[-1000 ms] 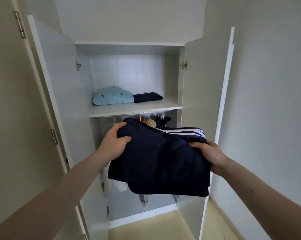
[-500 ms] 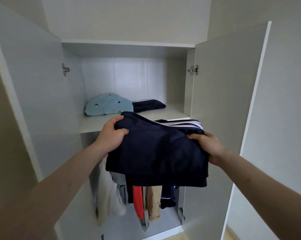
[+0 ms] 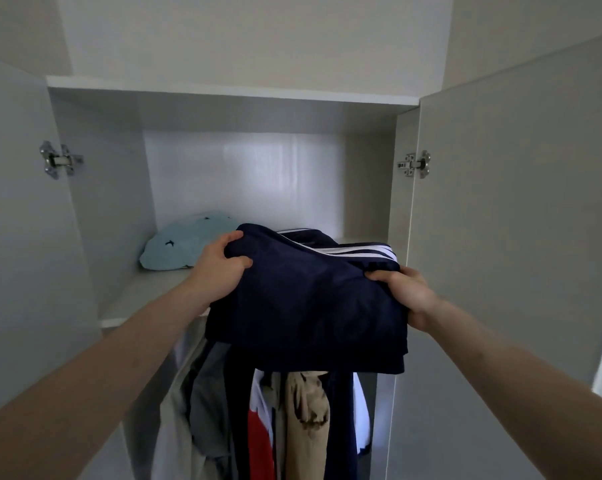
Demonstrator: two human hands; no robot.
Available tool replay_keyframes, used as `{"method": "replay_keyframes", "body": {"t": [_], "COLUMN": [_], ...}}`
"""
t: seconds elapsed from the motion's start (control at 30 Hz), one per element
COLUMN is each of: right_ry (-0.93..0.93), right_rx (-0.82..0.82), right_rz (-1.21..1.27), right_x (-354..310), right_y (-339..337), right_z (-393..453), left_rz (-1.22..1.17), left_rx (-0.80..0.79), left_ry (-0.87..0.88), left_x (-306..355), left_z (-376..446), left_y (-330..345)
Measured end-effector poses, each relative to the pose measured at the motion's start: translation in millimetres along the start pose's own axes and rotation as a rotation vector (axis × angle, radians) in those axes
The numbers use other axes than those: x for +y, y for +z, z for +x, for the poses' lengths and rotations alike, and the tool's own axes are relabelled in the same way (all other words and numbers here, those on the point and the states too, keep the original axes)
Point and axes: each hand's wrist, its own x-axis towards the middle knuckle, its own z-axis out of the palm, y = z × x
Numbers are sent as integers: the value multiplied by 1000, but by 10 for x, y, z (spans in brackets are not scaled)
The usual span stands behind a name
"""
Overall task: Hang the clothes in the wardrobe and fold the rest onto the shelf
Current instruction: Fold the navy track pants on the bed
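Note:
A folded navy garment with white stripes [image 3: 310,299] is held level with the front edge of the wardrobe shelf [image 3: 147,292]. My left hand [image 3: 219,268] grips its left edge, thumb on top. My right hand [image 3: 407,292] grips its right edge. On the shelf behind lies a folded light-blue garment [image 3: 185,244]. The navy garment hides another dark striped item at the back of the shelf, of which only a sliver shows. Below the shelf hang several clothes [image 3: 258,420], grey, red, beige and navy.
Both wardrobe doors stand open, the left door [image 3: 22,271] and the right door [image 3: 500,237], with metal hinges on each side. The shelf's right half is free behind the held garment. A top panel [image 3: 230,93] closes the compartment above.
I have stepped closer and raised the navy garment from below the shelf up to the shelf's front edge. Both hands keep the same grip.

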Motion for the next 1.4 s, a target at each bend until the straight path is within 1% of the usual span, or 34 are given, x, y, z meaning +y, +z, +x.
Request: {"method": "replay_keyframes", "body": {"t": [0.27,0.53,0.7,0.9,1.0,1.1,1.23,1.3,1.33,1.4], "right_ry": [-1,-67,-110,-53,-27,5,52,49,40,77], "right_rx": [14,114,200,294,346,402,436,423,428,472], "right_rz": [-53,-192,-331,-560,-616,-614,-623,-663,-619,-397], "right_x": [-97,-168,-225,-272,-341,-396,-378,-364,-390,-391], "right_y": [75,212,304,300,289,286,290,320,351,409], "right_z": [1109,2146,2750,3436,3742,4058,4545,4755,4847,5084], "left_rz": [0,-28,-32,-53,-78,-83,-83,-88,-88,-85], "left_rx": [6,-41,-86,-125,-142,-152,-154,-169,-182,-221], "left_ry": [-12,21,35,34,17,2,-39,-62,-75,-105], "left_x": [-77,-304,-458,-614,-647,-685,-771,-823,-857,-926], "left_z": [967,2098,2770,3414,3670,3952,4287,4441,4529,4683], "left_y": [340,658,869,1232,1452,1679,1981,2123,2207,2367]}}
